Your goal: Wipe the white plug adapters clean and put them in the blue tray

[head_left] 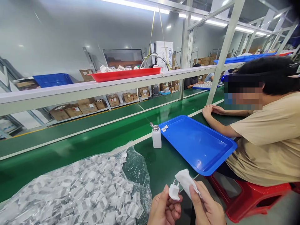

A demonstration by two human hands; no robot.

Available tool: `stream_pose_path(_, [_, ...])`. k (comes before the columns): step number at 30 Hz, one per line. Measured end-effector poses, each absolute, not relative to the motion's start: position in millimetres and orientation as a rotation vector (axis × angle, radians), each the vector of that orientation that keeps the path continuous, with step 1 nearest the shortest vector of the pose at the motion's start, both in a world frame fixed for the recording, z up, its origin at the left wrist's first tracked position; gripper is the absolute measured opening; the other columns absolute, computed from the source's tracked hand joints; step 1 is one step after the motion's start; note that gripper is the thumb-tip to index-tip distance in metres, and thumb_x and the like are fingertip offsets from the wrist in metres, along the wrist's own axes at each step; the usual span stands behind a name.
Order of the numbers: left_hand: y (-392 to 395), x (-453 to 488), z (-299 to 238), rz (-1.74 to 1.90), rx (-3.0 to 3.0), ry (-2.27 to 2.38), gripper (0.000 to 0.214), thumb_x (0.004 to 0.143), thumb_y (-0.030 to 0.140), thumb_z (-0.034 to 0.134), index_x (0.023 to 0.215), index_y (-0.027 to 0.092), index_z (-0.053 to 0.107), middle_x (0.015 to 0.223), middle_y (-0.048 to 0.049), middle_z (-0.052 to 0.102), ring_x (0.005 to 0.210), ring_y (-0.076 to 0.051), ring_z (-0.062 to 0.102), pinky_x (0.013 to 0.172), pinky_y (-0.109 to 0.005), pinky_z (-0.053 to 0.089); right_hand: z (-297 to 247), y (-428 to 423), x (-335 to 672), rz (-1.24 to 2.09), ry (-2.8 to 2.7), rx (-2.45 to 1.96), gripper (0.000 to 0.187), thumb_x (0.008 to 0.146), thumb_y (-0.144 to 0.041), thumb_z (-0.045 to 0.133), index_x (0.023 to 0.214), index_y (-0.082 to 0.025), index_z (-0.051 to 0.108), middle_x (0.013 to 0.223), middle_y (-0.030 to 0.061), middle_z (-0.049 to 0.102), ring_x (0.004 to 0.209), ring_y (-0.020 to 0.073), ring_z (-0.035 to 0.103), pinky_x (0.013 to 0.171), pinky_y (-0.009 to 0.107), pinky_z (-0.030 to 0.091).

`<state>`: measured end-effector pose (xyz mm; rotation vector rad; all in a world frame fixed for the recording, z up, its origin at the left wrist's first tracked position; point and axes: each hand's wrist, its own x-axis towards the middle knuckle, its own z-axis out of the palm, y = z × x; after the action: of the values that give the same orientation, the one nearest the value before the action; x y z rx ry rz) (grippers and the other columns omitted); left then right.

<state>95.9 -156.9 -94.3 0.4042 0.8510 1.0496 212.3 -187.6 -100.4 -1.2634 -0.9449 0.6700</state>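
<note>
Between thumb and fingers, my left hand (pixel 165 206) grips a white two-pin plug adapter (pixel 174 191), its pins pointing up. My right hand (pixel 206 203) pinches a folded white cloth (pixel 186 181) close beside the adapter; whether the two touch I cannot tell. To the left of my hands lies a clear plastic bag (pixel 138 162), spread open under a heap of white plug parts (pixel 93 190). Beyond my hands stands a white pump bottle (pixel 157 139) with its metal lid flipped up. A blue tray (pixel 199 143) lies to the right, holding a few small white pieces (pixel 165 128) in its far left corner.
A co-worker (pixel 264 125) sits at the right by a red stool (pixel 257 197), forearms on the bench. A raised shelf (pixel 77 97) with a red tray (pixel 126 75) of white parts runs across, beyond the green conveyor (pixel 89 131). An upright post (pixel 222 59) rises behind the blue tray.
</note>
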Motion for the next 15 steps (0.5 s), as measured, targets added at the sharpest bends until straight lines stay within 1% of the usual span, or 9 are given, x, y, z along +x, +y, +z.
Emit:
stream_pose_path(3, [-156,102,-101,1.045,0.367,0.865,0.058,0.050,0.061,0.094,0.066,0.008,0.077,0.062,-0.0095,0.074,0.041,-0.006,0.056,0.040,-0.015,0.044,-114,-183,224,1.048,-0.895,-1.135,0.040,0.087,-0.051,0.071,0.107,-0.019,0.081,0.095,0.0098,0.079,0.085,0.0234,0.074,0.079,0.026,0.059])
stream_pose_path(5, [-153,109,-106,1.077,0.422,0.886,0.057,0.054,0.061,0.092,0.065,0.008,0.075,0.062,-0.0092,0.073,0.043,-0.008,0.058,0.041,-0.016,0.045,-121,-180,235,1.184,-0.694,-1.074,0.044,0.081,-0.052,0.078,0.104,-0.015,0.081,0.094,0.0122,0.080,0.085,0.0274,0.076,0.079,0.033,0.062])
stream_pose_path(7, [-144,121,-111,1.124,0.583,0.961,0.052,0.064,0.058,0.088,0.071,0.008,0.075,0.066,-0.0085,0.073,0.050,-0.010,0.062,0.046,-0.018,0.048,-121,-178,246,1.148,-0.401,-1.050,0.047,0.070,-0.050,0.087,0.099,-0.014,0.081,0.089,0.0118,0.081,0.081,0.0282,0.077,0.072,0.033,0.063])
stream_pose_path(9, [-127,138,-114,1.173,0.842,1.095,0.044,0.078,0.052,0.078,0.087,0.009,0.074,0.076,-0.0091,0.074,0.058,-0.013,0.066,0.053,-0.021,0.052,-115,-177,255,1.044,-0.170,-1.027,0.049,0.059,-0.045,0.094,0.094,-0.014,0.080,0.088,0.0100,0.081,0.080,0.0278,0.077,0.066,0.031,0.064])
stream_pose_path(10, [-117,148,-116,1.199,0.991,1.185,0.041,0.086,0.049,0.070,0.096,0.009,0.072,0.085,-0.0105,0.074,0.060,-0.014,0.067,0.056,-0.024,0.054,-111,-176,258,1.009,-0.101,-1.015,0.051,0.055,-0.042,0.096,0.094,-0.014,0.079,0.088,0.0093,0.082,0.081,0.0277,0.077,0.066,0.030,0.064])
stream_pose_path(11, [-105,159,-117,1.211,1.055,1.224,0.037,0.089,0.044,0.065,0.103,0.009,0.069,0.099,-0.0137,0.074,0.062,-0.014,0.068,0.057,-0.026,0.054,-107,-176,261,0.990,-0.060,-1.008,0.053,0.052,-0.040,0.097,0.094,-0.014,0.078,0.089,0.0088,0.082,0.083,0.0277,0.077,0.065,0.030,0.064])
stream_pose_path(13, [-84,180,-119,1.198,1.147,1.256,0.036,0.089,0.037,0.064,0.110,0.008,0.067,0.106,-0.0173,0.073,0.062,-0.016,0.069,0.060,-0.030,0.056,-104,-178,265,0.989,-0.045,-1.009,0.055,0.050,-0.038,0.098,0.095,-0.014,0.077,0.090,0.0087,0.082,0.084,0.0279,0.077,0.064,0.030,0.064])
stream_pose_path(14, [-76,188,-119,1.183,1.200,1.265,0.038,0.086,0.033,0.067,0.114,0.007,0.066,0.109,-0.0187,0.073,0.068,-0.019,0.071,0.066,-0.033,0.058,-107,-180,268,0.987,-0.061,-1.022,0.055,0.050,-0.039,0.097,0.094,-0.014,0.077,0.090,0.0088,0.082,0.083,0.0281,0.077,0.063,0.030,0.064])
stream_pose_path(15, [-69,195,-118,1.157,1.259,1.259,0.046,0.082,0.029,0.072,0.122,0.007,0.065,0.114,-0.0199,0.072,0.077,-0.022,0.074,0.072,-0.034,0.059,-113,-183,272,0.982,-0.089,-1.041,0.054,0.050,-0.039,0.097,0.093,-0.014,0.077,0.090,0.0089,0.082,0.082,0.0286,0.077,0.062,0.030,0.064])
